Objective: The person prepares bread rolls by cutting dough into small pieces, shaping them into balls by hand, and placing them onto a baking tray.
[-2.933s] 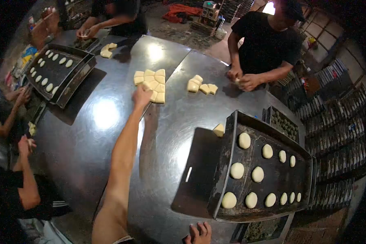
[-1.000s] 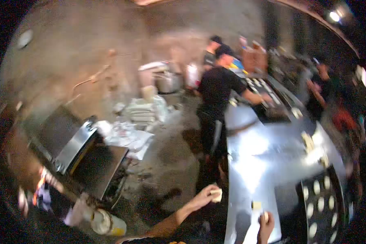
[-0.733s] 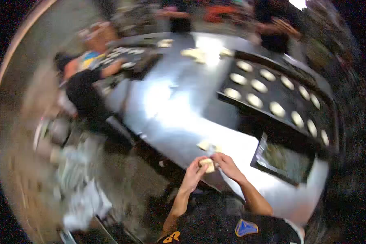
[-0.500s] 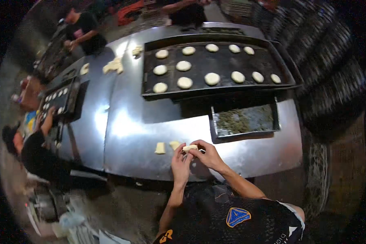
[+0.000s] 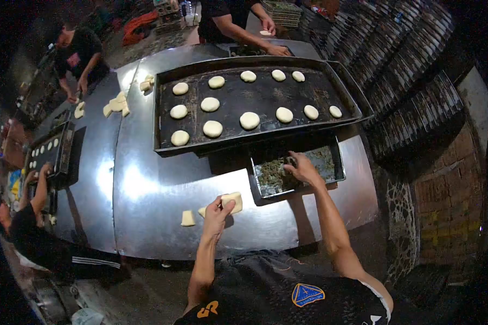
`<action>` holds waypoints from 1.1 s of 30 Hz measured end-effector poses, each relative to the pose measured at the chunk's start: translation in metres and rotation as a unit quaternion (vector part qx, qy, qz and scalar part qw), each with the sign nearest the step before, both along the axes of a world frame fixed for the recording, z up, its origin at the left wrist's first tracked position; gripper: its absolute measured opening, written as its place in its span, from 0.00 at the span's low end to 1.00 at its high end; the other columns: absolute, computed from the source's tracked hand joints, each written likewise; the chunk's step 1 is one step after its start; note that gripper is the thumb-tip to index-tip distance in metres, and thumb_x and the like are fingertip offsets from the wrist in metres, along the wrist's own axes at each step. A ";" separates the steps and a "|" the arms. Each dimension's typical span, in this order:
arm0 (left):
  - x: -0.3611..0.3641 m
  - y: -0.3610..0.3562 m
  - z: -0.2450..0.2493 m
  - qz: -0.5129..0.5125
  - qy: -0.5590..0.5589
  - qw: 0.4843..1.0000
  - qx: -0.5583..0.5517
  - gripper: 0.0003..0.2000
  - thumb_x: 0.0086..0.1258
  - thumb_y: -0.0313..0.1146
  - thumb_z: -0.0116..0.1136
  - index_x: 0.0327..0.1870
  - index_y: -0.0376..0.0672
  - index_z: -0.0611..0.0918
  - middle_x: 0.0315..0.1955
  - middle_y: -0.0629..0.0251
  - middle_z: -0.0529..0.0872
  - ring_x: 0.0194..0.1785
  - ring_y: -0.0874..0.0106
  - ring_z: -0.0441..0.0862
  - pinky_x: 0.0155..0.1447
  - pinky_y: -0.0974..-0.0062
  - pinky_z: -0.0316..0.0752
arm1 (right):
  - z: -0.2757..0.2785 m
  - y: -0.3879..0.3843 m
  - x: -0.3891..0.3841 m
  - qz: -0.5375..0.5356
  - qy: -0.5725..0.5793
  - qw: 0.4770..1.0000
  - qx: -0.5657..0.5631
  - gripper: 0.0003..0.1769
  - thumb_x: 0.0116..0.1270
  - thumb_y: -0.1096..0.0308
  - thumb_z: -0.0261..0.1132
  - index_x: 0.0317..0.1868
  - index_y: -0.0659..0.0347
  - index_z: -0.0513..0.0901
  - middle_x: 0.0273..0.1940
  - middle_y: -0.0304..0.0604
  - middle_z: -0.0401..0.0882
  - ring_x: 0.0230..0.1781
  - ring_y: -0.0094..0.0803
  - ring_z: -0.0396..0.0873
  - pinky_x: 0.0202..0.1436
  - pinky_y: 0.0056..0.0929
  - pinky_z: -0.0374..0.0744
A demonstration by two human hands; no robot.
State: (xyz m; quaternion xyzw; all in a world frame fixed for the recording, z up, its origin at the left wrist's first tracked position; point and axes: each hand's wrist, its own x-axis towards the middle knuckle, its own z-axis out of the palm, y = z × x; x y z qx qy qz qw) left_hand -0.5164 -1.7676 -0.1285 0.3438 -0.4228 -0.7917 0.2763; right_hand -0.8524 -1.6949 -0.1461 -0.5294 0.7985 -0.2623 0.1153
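Desk: a steel desk [image 5: 146,184] fills the middle of a dim workshop, with glare on its sheets.
Dough piece: a pale square dough piece [image 5: 233,201] sits at about 6 o'clock on the desk, lifted just off the steel near the front edge.
Left hand: the left hand [image 5: 217,210] has its grip closed on the dough piece, fingertips pinching its lower edge.
Right hand: the right hand [image 5: 302,169] reaches to 4 o'clock, its fingers bent down into the filling; whether the grip has hold of any cannot be told.
Filling tray: a small filling tray [image 5: 340,165] holds greenish filling [image 5: 271,176], heaped at its left end.
Loose pieces: two cut pieces [image 5: 187,218] lie just beside the left hand, at 7 o'clock.
Baking tray: a large black baking tray [image 5: 230,91] at 12 o'clock carries rows of dough rounds [image 5: 249,120].
Beyond: more cut dough [image 5: 116,105] lies at 10 o'clock, a second tray [image 5: 49,154] at 9 o'clock, with co-workers standing round the far edges.
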 end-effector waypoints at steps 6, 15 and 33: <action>0.007 0.001 0.003 0.044 0.003 0.998 0.045 0.21 0.66 0.35 0.65 0.54 0.30 0.76 0.46 0.61 0.82 0.47 0.76 0.79 0.54 0.79 0.72 | -0.039 -0.053 0.015 0.008 0.074 0.991 0.110 0.18 0.60 0.69 0.63 0.48 0.71 0.78 0.50 0.67 0.74 0.53 0.61 0.72 0.59 0.49 0.72; 0.001 -0.008 0.008 0.119 -0.024 0.990 0.073 0.20 0.70 0.39 0.61 0.53 0.31 0.76 0.48 0.60 0.80 0.52 0.74 0.77 0.58 0.75 0.73 | -0.044 -0.049 0.027 0.029 0.170 0.985 -0.013 0.07 0.54 0.79 0.56 0.28 0.71 0.81 0.40 0.62 0.78 0.45 0.58 0.75 0.47 0.48 0.79; -0.176 -0.006 0.001 -0.109 0.044 0.987 0.106 0.15 0.75 0.44 0.52 0.51 0.42 0.80 0.40 0.70 0.83 0.44 0.80 0.80 0.49 0.81 0.77 | 0.069 0.022 0.061 -0.042 -0.088 0.973 -0.208 0.10 0.62 0.73 0.67 0.45 0.61 0.85 0.40 0.52 0.85 0.37 0.40 0.84 0.39 0.31 0.80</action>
